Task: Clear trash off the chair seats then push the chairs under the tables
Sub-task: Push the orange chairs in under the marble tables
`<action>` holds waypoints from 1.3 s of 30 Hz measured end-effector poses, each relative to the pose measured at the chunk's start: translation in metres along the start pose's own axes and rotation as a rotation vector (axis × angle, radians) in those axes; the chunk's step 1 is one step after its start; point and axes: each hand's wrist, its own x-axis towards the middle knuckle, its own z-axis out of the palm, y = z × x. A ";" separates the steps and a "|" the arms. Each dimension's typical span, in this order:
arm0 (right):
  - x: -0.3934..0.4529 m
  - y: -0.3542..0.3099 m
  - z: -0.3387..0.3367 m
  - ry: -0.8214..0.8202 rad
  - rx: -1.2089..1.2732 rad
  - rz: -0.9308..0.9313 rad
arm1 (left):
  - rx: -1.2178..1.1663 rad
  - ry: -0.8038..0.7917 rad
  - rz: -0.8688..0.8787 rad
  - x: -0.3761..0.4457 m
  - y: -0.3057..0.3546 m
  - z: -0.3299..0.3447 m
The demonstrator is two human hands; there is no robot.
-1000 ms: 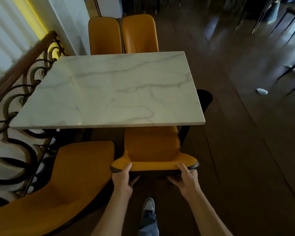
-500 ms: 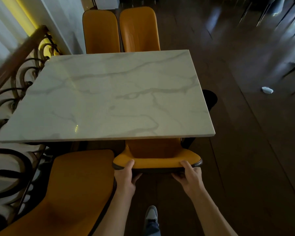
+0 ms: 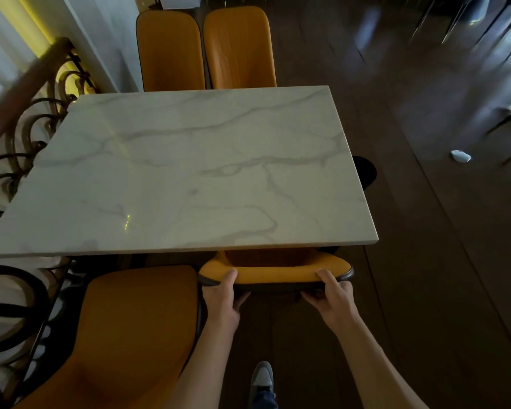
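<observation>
An orange chair stands at the near right side of the white marble table, its seat almost wholly under the tabletop. Only the curved top of its backrest shows. My left hand grips the backrest's left end, thumb on top. My right hand grips its right end the same way. A second orange chair stands to the left, pulled out from the table, and the part of its seat I see is bare.
Two more orange chairs sit tucked in at the table's far side. A curled iron railing runs along the left. A crumpled white scrap lies on the dark wood floor at right. My shoe is below.
The right chair has slid forward under the table with both hands on its backrest. Much less of its seat shows than a second ago.
</observation>
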 end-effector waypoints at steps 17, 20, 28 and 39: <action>0.017 -0.015 0.017 0.016 -0.038 0.017 | 0.002 -0.051 -0.014 0.012 0.016 0.018; 0.013 -0.016 0.017 0.006 -0.054 0.022 | 0.031 -0.063 -0.023 0.011 0.017 0.016; -0.003 -0.012 0.010 0.004 -0.154 -0.020 | 0.215 -0.027 0.041 0.001 0.013 0.008; -0.059 -0.001 -0.006 -0.070 -0.402 -0.336 | 0.649 -0.123 0.546 -0.072 0.000 -0.023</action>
